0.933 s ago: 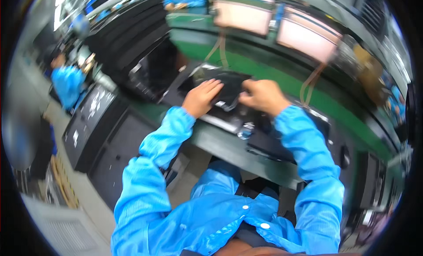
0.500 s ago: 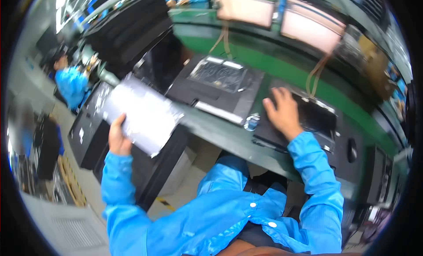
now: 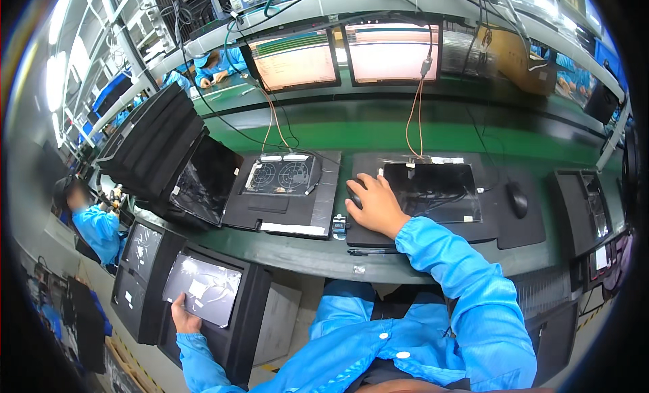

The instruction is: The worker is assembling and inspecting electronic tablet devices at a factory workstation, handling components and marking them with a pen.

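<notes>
My left hand point(image 3: 184, 316) grips the near left edge of a thin silver-grey display panel point(image 3: 220, 295), thumb on top and other fingers hidden. This panel lies over a black foam tray point(image 3: 250, 318) at the lower left. With fingers spread, my right hand point(image 3: 378, 207) rests on a black foam pad point(image 3: 433, 234) on the bench; a dark rounded thing point(image 3: 353, 188) shows by its fingertips. Just right of that hand, a dark screen panel point(image 3: 436, 190) lies on the pad. A small blue-and-silver device point(image 3: 339, 225) stands left of the hand, and a pen point(image 3: 372, 251) lies below it.
Left of centre, another foam pad point(image 3: 324, 200) carries a clear-covered plate point(image 3: 280, 174) with two printed circles. Stacked black trays point(image 3: 152, 136) and a dark panel point(image 3: 206, 180) stand farther left. A mouse point(image 3: 517, 200) sits at right. Two monitors point(image 3: 392, 53) face me; a co-worker point(image 3: 100, 220) is at left.
My left hand has lowered the panel from mid-air onto the tray at the lower left. My right hand stays on the pad near the dark screen panel. The view has turned and sharpened.
</notes>
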Demonstrator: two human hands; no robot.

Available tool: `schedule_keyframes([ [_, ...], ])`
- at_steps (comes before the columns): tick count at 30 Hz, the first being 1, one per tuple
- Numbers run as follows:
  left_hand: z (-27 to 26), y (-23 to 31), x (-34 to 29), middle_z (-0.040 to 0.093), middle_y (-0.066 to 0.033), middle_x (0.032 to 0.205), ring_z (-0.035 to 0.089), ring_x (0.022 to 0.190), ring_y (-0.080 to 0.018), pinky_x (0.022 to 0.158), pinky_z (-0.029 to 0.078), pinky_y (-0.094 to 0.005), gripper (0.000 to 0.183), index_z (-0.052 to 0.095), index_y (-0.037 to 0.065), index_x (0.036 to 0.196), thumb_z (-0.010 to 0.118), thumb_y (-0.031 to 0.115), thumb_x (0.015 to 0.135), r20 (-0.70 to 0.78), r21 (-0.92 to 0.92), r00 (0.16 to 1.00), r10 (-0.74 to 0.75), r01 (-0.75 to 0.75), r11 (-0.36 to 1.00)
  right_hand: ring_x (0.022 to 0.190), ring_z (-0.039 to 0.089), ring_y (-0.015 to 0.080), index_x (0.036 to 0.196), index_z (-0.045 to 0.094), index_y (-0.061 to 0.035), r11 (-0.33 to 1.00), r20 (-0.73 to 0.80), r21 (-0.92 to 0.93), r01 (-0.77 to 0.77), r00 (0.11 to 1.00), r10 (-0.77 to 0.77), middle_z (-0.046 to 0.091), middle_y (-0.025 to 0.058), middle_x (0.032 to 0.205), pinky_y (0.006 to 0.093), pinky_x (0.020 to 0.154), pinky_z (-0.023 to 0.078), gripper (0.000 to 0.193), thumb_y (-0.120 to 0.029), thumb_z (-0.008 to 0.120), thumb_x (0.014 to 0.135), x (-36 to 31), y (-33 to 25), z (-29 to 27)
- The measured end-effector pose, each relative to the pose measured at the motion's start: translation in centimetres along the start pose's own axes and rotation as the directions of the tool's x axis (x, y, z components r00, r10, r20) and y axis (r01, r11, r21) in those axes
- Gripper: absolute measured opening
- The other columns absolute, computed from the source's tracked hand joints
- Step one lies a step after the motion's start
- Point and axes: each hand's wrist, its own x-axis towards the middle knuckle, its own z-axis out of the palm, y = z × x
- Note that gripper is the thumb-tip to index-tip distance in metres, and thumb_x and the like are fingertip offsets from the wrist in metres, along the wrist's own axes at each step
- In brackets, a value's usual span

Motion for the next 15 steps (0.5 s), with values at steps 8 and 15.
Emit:
schedule_keyframes([
  [8, -3.5, -1.7, -0.9, 0.067, -0.0153, 0.127, 0.064, 0.119, -0.0332, 0.106, 0.051, -0.0480, 0.032, 0.065, 0.001, 0.123, 0.065, 0.016, 0.095, 0.272, 0.348, 0.886, 0.376, -0.455, 0.819, 0.122, 0.057, 0.0392, 0.122, 0.065, -0.0032, 0.992, -0.052, -0.039, 0.122, 0.991, -0.124, 0.061, 0.0211, 0.127, 0.0508, 0.100, 0.045, 0.047, -0.034, 0.072, 0.086, 1.0, 0.1, -0.6],
  [15, 3.8, -2.0, -2.4, 0.064, -0.0192, 0.130, 0.063, 0.121, -0.0389, 0.109, 0.048, -0.0566, 0.033, 0.055, -0.001, 0.132, 0.059, 0.005, 0.100, -0.039, 0.037, 0.998, 0.057, -0.055, 0.998, 0.134, 0.051, 0.0399, 0.146, 0.050, -0.0002, 0.996, -0.166, 0.080, 0.041, 0.986, -0.027, 0.053, 0.0224, 0.145, 0.0473, 0.113, 0.040, 0.065, -0.025, 0.073, 0.090, 1.1, 0.6, -0.9],
])
